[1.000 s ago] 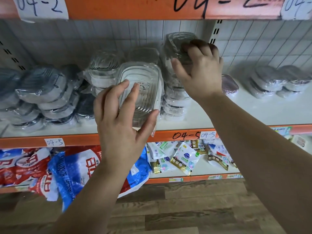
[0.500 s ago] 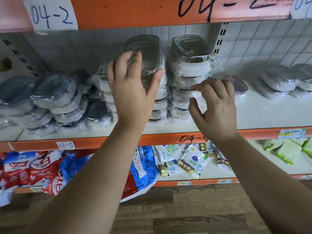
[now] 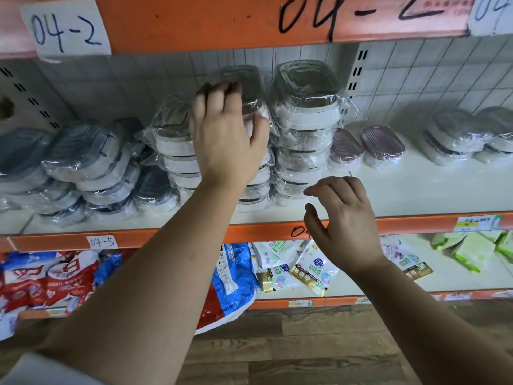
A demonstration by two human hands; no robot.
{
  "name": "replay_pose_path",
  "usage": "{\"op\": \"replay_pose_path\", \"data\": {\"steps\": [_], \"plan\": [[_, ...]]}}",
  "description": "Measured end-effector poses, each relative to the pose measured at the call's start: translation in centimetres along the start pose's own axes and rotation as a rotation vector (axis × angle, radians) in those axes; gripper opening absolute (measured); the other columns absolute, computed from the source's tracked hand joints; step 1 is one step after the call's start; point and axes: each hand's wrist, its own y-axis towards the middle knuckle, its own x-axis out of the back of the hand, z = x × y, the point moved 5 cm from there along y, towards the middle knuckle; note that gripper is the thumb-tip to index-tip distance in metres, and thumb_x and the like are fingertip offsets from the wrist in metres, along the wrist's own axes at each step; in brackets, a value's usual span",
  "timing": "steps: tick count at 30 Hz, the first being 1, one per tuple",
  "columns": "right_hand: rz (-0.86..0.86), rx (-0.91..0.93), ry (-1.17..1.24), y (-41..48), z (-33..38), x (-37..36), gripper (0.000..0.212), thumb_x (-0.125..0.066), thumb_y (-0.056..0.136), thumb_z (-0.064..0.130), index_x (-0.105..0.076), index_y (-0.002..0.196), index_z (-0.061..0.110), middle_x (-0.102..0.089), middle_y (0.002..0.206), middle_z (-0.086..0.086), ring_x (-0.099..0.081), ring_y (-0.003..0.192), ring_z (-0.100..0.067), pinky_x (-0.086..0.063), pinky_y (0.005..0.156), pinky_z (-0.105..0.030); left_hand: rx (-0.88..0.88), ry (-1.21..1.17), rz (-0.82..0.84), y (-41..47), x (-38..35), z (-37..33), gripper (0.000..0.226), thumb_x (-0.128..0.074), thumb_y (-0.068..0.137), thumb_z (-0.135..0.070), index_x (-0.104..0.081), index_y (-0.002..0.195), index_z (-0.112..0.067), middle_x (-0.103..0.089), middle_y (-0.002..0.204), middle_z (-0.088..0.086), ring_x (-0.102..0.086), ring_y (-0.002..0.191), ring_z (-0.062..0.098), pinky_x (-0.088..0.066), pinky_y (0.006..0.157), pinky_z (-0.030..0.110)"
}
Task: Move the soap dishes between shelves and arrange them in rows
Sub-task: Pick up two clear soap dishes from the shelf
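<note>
Fingers: left hand (image 3: 227, 140) curled over the top soap dish (image 3: 244, 87); right hand (image 3: 344, 226) loosely spread, holding nothing.
Top soap dish: wrapped, crowning the middle stack (image 3: 249, 173).
Shelf (image 3: 416, 190): neighbouring stacks both sides.

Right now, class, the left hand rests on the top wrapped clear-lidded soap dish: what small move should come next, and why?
Probably let go and draw the left hand back. The top clear-lidded white plastic soap dish it grips seems to sit level on its stack, about as high as the neighbouring wrapped stack to the right. The right hand hangs open and empty by the orange shelf edge, free to fetch another.
</note>
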Motion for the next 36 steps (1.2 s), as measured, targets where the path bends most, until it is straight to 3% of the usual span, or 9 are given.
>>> {"op": "replay_pose_path", "data": {"steps": [5, 9, 14, 23, 30, 36], "plan": [[0.004, -0.015, 0.020, -0.3, 0.4, 0.1, 0.025, -0.052, 0.087, 0.019, -0.069, 0.102, 0.006, -0.065, 0.099, -0.008, -0.055, 0.092, -0.035, -0.047, 0.082, -0.042, -0.034, 0.057, 0.048, -0.8, 0.1, -0.1, 0.047, -0.043, 0.098, -0.037, -0.060, 0.132, -0.010, -0.060, 0.134, 0.007, -0.043, 0.136, 0.035, -0.026, 0.115, 0.048], [0.002, -0.009, 0.042, -0.4, 0.9, 0.9, 0.025, -0.052, 0.088, 0.019, -0.069, 0.102, 0.007, -0.065, 0.098, -0.008, -0.055, 0.092, -0.033, -0.048, 0.079, -0.041, -0.036, 0.052, 0.077, -1.6, 0.8, -0.3, 0.047, -0.045, 0.099, -0.034, -0.057, 0.136, -0.008, -0.057, 0.138, 0.009, -0.040, 0.139, 0.034, -0.021, 0.118, 0.047], [0.010, -0.010, 0.049, -0.1, 1.0, 3.2, 0.025, -0.052, 0.088, 0.020, -0.069, 0.103, 0.007, -0.065, 0.099, -0.008, -0.056, 0.092, -0.033, -0.048, 0.081, -0.041, -0.107, -0.030, 0.125, -3.8, 3.2, -1.5, 0.042, -0.048, 0.101, -0.026, -0.055, 0.137, -0.007, -0.055, 0.141, 0.010, -0.042, 0.138, 0.031, -0.028, 0.116, 0.050], [0.070, 0.088, 0.059, 3.0, 2.8, 11.8, 0.023, -0.054, 0.088, 0.017, -0.068, 0.104, 0.007, -0.065, 0.099, -0.008, -0.058, 0.091, -0.034, -0.049, 0.081, -0.045, -0.160, 0.004, 0.246, -6.2, 9.4, -7.7, 0.034, -0.050, 0.099, -0.025, -0.066, 0.124, -0.009, -0.065, 0.123, 0.006, -0.052, 0.122, 0.027, -0.036, 0.108, 0.046], [0.011, 0.138, 0.065, 5.9, 3.9, 19.2, 0.022, -0.056, 0.088, 0.018, -0.068, 0.103, 0.006, -0.065, 0.099, -0.009, -0.057, 0.090, -0.034, -0.047, 0.081, -0.041, -0.147, 0.029, 0.160, -3.0, 15.7, -12.2, 0.026, -0.051, 0.097, -0.026, -0.071, 0.108, -0.012, -0.067, 0.105, 0.004, -0.054, 0.104, 0.024, -0.036, 0.101, 0.041], [-0.036, 0.163, 0.106, 9.5, 3.9, 23.2, 0.021, -0.055, 0.088, 0.020, -0.068, 0.100, 0.007, -0.066, 0.098, -0.008, -0.057, 0.089, -0.035, -0.049, 0.077, -0.043, -0.094, 0.069, 0.013, 0.5, 19.6, -13.8, 0.025, -0.052, 0.096, -0.025, -0.071, 0.102, -0.010, -0.068, 0.104, 0.005, -0.055, 0.102, 0.026, -0.033, 0.099, 0.041]]}}
